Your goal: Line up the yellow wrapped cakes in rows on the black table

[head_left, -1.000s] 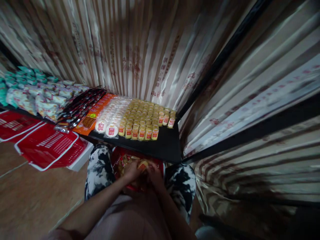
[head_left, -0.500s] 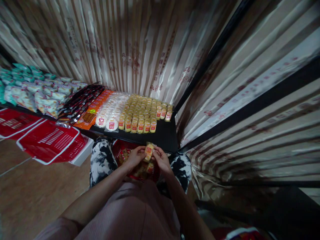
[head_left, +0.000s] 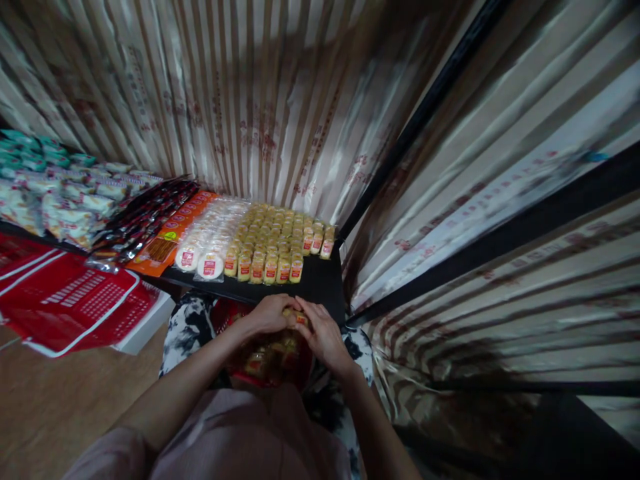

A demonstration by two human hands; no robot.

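Note:
Over my lap, my left hand and my right hand close together around a small wrapped yellow snack with a red label. The fingers cover most of it. Below them, a red basket between my knees holds more snacks in clear wrappers. Just ahead on the black shelf, rows of the same wrapped yellow snacks stand packed side by side. Three of them form a shorter row at the right end.
Left along the shelf lie round white packets, orange packets, dark shiny packets and white-and-green bags. Red baskets with white handles stand at the lower left. Pleated curtain and black bars close off the back and right.
My hands have drawn in around the wrapped snack, which was held up by its ends with its label showing. The view has shifted, so the shelf sits lower and further left.

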